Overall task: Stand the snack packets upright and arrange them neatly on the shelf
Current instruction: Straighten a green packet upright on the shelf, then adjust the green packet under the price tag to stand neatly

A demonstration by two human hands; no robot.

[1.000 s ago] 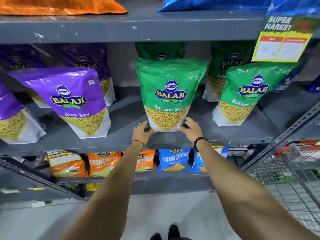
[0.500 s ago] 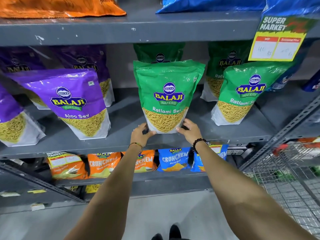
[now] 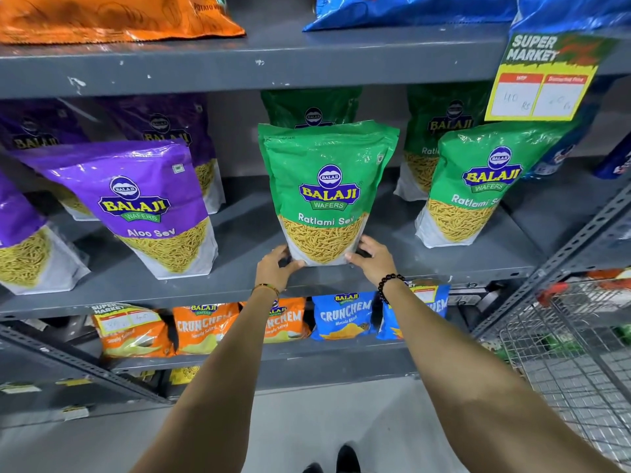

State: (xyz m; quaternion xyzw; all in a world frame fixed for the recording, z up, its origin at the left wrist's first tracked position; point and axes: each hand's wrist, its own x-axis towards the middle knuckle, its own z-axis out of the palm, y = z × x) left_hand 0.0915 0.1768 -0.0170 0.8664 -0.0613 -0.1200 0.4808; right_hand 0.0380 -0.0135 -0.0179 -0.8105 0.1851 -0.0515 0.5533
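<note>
Ratlami Sev packet (image 3: 327, 192) upright at near edge of middle shelf (image 3: 239, 288), long axis vertical, bracketed low: left hand (image 3: 275, 266) and right hand (image 3: 370, 259) equally near, fingers clasping its bottom corners.

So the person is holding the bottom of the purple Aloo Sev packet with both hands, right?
Not quite. The head view shows the left hand and right hand holding the bottom of the green Ratlami Sev packet, which stands upright on the shelf. The purple Aloo Sev packet sits apart, untouched.
</note>
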